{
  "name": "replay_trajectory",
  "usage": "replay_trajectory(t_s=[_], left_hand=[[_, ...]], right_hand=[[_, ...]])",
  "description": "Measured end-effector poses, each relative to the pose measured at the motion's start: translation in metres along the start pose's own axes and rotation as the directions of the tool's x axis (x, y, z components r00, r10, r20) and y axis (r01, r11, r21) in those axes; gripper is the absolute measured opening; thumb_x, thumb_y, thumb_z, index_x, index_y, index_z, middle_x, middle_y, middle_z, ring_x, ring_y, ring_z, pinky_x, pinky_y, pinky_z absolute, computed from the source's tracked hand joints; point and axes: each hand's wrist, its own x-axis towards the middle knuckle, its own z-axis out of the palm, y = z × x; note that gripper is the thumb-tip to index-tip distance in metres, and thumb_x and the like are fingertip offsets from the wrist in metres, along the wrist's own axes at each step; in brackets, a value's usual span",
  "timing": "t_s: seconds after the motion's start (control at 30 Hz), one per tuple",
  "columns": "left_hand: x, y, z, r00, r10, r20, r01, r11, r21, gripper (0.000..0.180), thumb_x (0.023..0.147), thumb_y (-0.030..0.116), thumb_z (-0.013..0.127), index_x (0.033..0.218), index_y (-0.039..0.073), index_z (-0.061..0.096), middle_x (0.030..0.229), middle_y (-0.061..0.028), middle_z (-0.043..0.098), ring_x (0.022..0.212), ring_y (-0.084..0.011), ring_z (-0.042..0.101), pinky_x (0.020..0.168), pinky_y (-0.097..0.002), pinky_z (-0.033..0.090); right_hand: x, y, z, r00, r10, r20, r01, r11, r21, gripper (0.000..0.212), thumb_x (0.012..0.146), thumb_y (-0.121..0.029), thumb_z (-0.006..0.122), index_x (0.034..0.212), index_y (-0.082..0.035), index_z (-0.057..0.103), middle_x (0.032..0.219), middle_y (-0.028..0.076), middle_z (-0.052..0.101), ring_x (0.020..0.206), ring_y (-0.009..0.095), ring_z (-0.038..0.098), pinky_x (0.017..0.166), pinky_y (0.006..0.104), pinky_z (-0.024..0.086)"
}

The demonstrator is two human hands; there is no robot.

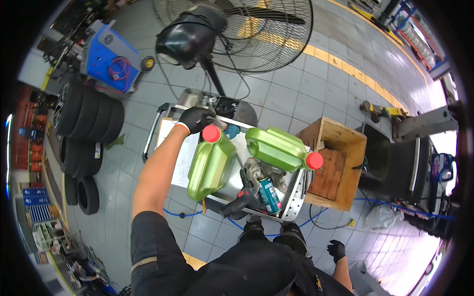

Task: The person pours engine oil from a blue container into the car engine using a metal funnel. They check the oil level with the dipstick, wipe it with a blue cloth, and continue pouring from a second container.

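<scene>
My left hand, in a black glove, reaches out over a metal cart and rests by the red cap of an upright green jug; I cannot tell whether it grips the cap. A second green jug with a red cap lies on its side to the right. In front of the jugs lie a black power tool, a spray can and a grey rag. My right hand, also gloved, hangs low by my side with fingers curled, holding nothing that I can see.
A large pedestal fan stands behind the cart. An open wooden crate sits to the right, stacked tyres to the left, a blue machine beyond them. White paper lies on the cart. Blue hose runs across the tiled floor.
</scene>
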Motion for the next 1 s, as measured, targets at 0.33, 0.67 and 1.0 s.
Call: replay_trajectory(t_s=[0.33,0.67,1.0], left_hand=[[0.078,0.080,0.038,0.869,0.285,0.405,-0.379,0.909,0.172,0.059,0.090,0.049,0.063,0.141,0.018,0.059,0.144,-0.0184,0.055,0.134,-0.0366,0.049,0.115,-0.0451,0.035],[0.080,0.031,0.070,0.900,0.312,0.306,-0.332,0.943,0.014,0.024,0.087,0.028,0.064,0.102,0.012,0.073,0.102,-0.0163,0.069,0.094,-0.0356,0.065,0.087,-0.0454,0.051],[0.056,0.006,-0.030,0.912,0.378,0.158,-0.403,0.898,0.178,0.038,0.097,0.030,0.057,0.128,0.012,0.069,0.128,-0.0149,0.068,0.115,-0.0311,0.065,0.098,-0.0443,0.049]], right_hand=[[-0.072,0.129,0.014,0.992,0.032,-0.126,-0.040,0.997,-0.067,0.036,0.101,-0.017,0.057,0.134,-0.006,0.066,0.104,0.014,0.076,0.086,0.023,0.074,0.071,0.0353,0.058],[-0.082,0.156,0.042,0.963,-0.267,0.033,0.244,0.815,-0.525,0.041,0.102,-0.015,0.051,0.141,-0.008,0.060,0.116,0.014,0.075,0.094,0.023,0.075,0.080,0.0363,0.059],[-0.023,0.121,0.041,1.000,-0.028,-0.013,0.030,0.973,0.230,0.034,0.097,-0.021,0.065,0.125,-0.001,0.068,0.088,0.015,0.073,0.067,0.022,0.067,0.058,0.0358,0.052]])
